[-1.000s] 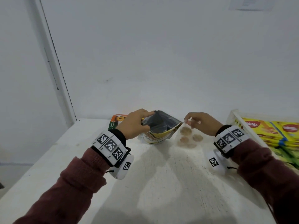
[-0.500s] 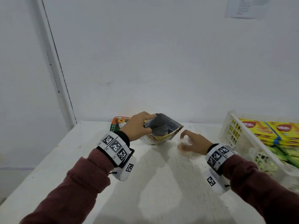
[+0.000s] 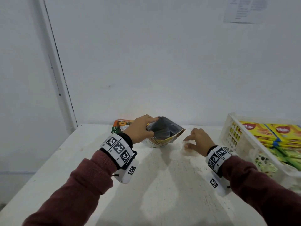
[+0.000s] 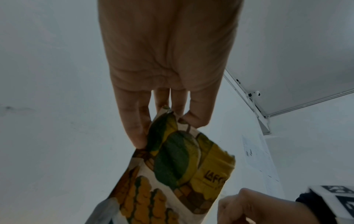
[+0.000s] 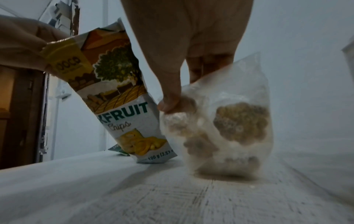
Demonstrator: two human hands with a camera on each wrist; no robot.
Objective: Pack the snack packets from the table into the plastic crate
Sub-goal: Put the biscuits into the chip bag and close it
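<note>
My left hand (image 3: pixel 143 128) pinches the top edge of a jackfruit chips packet (image 3: pixel 162 134), which stands tilted on the white table (image 3: pixel 162 185); the same packet (image 4: pixel 182 166) fills the left wrist view and shows as the chips packet (image 5: pixel 118 98) in the right wrist view. My right hand (image 3: pixel 195 141) grips a clear bag of round cookies (image 3: pixel 189 151) low on the table, thumb and fingers curled on the clear bag (image 5: pixel 226 121). The white plastic crate (image 3: pixel 234 137) stands at the right, holding yellow and green packets (image 3: pixel 280 132).
A green and orange packet (image 3: pixel 121 125) lies behind my left hand against the white wall. A paper sheet (image 3: pixel 244 8) hangs on the wall at the upper right. The table's left edge runs close to a wall corner.
My right hand came down and back toward me with the clear cookie bag, which now sits low on the table under the hand. The left hand keeps hold of the chips packet.
</note>
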